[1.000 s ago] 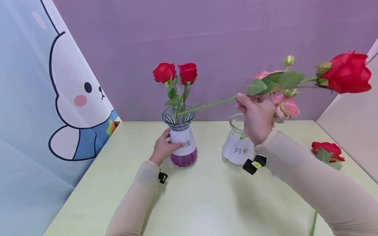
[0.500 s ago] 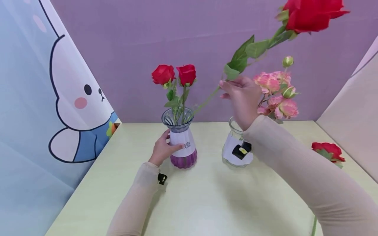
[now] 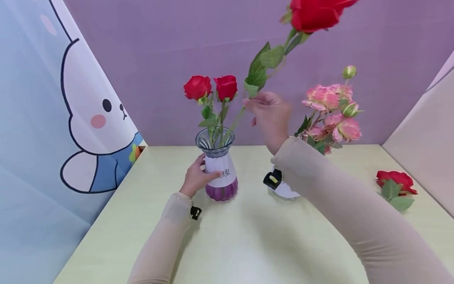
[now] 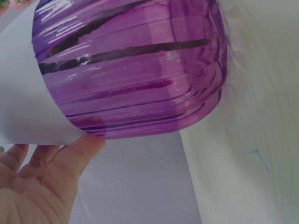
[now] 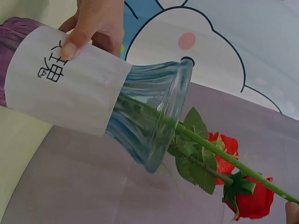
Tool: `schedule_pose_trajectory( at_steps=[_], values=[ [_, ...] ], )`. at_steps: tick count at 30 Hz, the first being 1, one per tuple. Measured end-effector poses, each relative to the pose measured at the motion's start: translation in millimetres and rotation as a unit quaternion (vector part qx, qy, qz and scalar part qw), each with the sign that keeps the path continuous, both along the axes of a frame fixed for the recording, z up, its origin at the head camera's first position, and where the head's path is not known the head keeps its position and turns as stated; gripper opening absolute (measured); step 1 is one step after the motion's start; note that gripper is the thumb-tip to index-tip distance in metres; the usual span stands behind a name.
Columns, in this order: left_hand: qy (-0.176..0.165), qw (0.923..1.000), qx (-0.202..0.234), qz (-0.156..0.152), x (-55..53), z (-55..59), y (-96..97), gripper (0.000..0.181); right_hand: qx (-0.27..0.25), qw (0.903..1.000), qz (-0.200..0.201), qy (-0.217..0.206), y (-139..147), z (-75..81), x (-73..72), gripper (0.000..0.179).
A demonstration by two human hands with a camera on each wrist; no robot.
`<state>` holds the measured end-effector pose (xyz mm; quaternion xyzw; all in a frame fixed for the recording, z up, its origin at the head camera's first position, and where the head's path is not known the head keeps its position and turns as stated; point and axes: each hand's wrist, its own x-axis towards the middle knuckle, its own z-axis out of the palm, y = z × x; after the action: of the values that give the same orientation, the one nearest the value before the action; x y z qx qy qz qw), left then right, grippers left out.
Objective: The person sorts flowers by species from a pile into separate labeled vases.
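Note:
My left hand point(image 3: 199, 177) grips the purple-and-blue glass vase point(image 3: 220, 192) around its white paper label, thumb across the front. It stands upright on the table with two red roses point(image 3: 226, 87) in it. Above and right of its mouth, my right hand point(image 3: 271, 118) pinches the stem of a large red rose point(image 3: 317, 15), tilted up to the right. In the right wrist view that rose's green stem point(image 5: 219, 151) runs through the vase's mouth into its neck. Dark stems show through the purple glass point(image 4: 135, 93) in the left wrist view.
A second labelled glass vase point(image 3: 283, 191) stands to the right, mostly hidden behind my right forearm, with pink flowers point(image 3: 324, 98) rising from it. Another red rose point(image 3: 394, 181) lies on the table at right. A purple backdrop point(image 3: 159, 79) closes the back.
My right hand has moved left and slightly down toward the vase, and the held rose has swung from nearly level to steeply upright. Its stem now enters the vase's mouth. The left hand stays put.

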<state>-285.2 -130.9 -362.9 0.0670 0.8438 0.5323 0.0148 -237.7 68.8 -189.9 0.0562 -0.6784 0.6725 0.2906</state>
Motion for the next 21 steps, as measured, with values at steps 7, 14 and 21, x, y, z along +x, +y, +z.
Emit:
schedule_pose_trajectory(
  at_steps=[7,14,21],
  values=[
    [-0.001,1.0000,0.000,-0.001,-1.4,-0.8,-0.4,0.095,0.013,0.9995,0.009,-0.029,-13,-2.4,-5.0,0.018],
    [-0.001,1.0000,0.000,-0.001,-1.2,-0.9,0.0,0.094,0.028,0.9976,0.017,-0.062,-21,-16.4,-8.4,0.016],
    [-0.004,1.0000,0.004,0.000,-0.9,-0.6,0.4,0.094,0.038,0.9945,0.019,-0.096,-27,-35.4,-12.4,0.015]
  ],
)
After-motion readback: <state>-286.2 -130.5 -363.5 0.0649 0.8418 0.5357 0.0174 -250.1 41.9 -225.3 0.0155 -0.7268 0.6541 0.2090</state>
